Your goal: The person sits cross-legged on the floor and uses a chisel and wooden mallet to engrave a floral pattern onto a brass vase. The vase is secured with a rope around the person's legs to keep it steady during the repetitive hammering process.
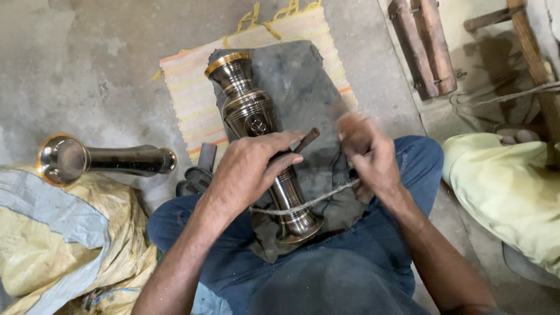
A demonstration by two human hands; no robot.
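A dark metal vase (252,111) with a brass rim lies lengthwise on a grey cloth (303,81) across my lap. My left hand (248,169) rests on the vase's middle and holds a thin dark metal tool (308,139) against it. My right hand (364,153), blurred by motion, is closed on a wooden-handled object just right of the vase. A thin cord (309,203) runs across the vase's lower neck near its base.
A second dark vase (99,158) lies on a yellow and grey sack (52,233) at the left. A striped mat (192,99) lies under the cloth. Wooden pieces (423,44) lie at the top right. Another person's pale sleeve (507,186) is at the right.
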